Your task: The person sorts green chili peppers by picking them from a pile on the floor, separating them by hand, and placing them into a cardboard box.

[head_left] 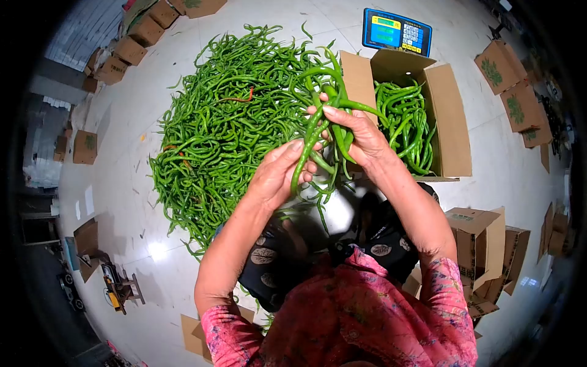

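Several long green chili peppers are bunched between my two hands, held up in front of my knees. My left hand has its fingers closed around the lower left side of the bunch. Higher up, my right hand grips the peppers with thumb and fingers, their curved ends sticking out above and to the right. Behind my left hand spreads a big heap of green chili peppers on the floor, with a few red ones in it. An open cardboard box partly filled with green peppers stands beside my right hand.
A scale display with a keypad stands behind the open box. Empty cardboard boxes are stacked at my right. More cartons line the far right, and others the far left. A small stool-like object sits at lower left.
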`<state>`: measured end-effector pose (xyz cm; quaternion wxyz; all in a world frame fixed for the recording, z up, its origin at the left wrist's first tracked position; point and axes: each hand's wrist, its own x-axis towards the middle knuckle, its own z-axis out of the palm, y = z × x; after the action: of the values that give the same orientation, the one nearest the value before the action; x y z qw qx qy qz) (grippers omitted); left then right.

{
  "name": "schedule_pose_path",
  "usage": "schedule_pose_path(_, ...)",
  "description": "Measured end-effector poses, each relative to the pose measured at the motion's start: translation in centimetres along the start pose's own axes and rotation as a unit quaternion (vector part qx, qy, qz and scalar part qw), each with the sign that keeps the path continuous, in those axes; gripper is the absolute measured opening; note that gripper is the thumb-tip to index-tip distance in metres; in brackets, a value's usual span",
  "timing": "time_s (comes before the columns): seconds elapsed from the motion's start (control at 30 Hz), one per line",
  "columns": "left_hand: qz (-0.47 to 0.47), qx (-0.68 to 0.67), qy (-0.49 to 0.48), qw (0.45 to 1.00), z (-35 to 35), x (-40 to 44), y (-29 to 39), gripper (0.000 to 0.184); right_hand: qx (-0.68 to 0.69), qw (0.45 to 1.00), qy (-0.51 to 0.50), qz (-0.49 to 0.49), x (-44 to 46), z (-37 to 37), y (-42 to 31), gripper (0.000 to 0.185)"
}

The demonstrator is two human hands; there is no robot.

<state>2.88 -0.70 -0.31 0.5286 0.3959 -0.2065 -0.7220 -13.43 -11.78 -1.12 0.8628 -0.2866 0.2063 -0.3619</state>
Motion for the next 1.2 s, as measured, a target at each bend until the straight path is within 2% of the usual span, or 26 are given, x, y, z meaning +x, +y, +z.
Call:
schedule_pose_path(0.17,0.03,-0.02,0.037,0.999,0.3,0.6,-0.6,0.029,-0.02,1.0,0.013,-0.006,-0.7,0.8,-1.0,0.042)
schedule_pose_path(0.27,0.097,0.004,0.082,0.992,0.4,1.1,0.0,0.024,-0.011,1.0,0.015,-0.012,-0.9,1.0,-1.3,0.043)
schedule_pose_path(0.37,0.095,0.049,0.057,0.993,-0.9,1.3,-0.3,0.025,-0.01,1.0,0.01,-0.015,-1.0,0.9,-1.3,0.044)
schedule_pose_path(0.4,0.094,0.017,0.045,0.994,-0.9,1.4,-0.5,0.024,-0.011,1.0,0.01,-0.023,-1.0,0.9,-1.2,0.044)
schedule_pose_path(0.5,0.141,-0.084,0.115,0.98,-1.2,1.4,0.1,0.023,-0.013,0.999,0.013,-0.05,-0.8,0.9,-1.2,0.045)
schedule_pose_path(0.57,0.172,-0.183,0.066,0.966,-4.9,1.9,0.3,0.024,0.025,0.998,0.027,-0.048,-1.0,1.3,-1.9,0.04)
schedule_pose_path(0.67,0.188,-0.221,0.093,0.952,-5.2,1.3,1.2,0.022,0.063,0.997,0.03,-0.036,-1.0,1.4,-2.2,0.038)
schedule_pose_path(0.73,0.188,-0.25,0.13,0.941,-4.4,1.3,1.5,0.022,0.063,0.998,0.017,-0.014,-0.9,0.8,-2.2,0.037)
schedule_pose_path(0.77,0.203,-0.253,0.06,0.944,-5.8,1.8,1.2,0.021,0.063,0.998,0.013,-0.003,-0.9,0.5,-2.2,0.036)
schedule_pose_path(0.93,0.202,-0.29,0.081,0.932,-5.8,1.6,1.5,0.019,-0.083,0.995,0.023,0.057,-1.0,1.1,-1.2,0.053)
schedule_pose_path(1.07,0.195,-0.261,0.122,0.938,-4.5,2.1,0.8,0.02,-0.171,0.977,-0.057,0.109,-1.2,1.4,0.9,0.066)
schedule_pose_path(1.13,0.2,-0.249,0.149,0.936,-2.8,2.2,0.6,0.022,-0.117,0.978,-0.046,0.165,-1.5,1.2,1.4,0.054)
schedule_pose_path(1.2,0.207,-0.2,0.148,0.946,-2.1,2.4,-0.3,0.029,-0.069,0.983,-0.024,0.166,-1.5,1.2,2.0,0.043)
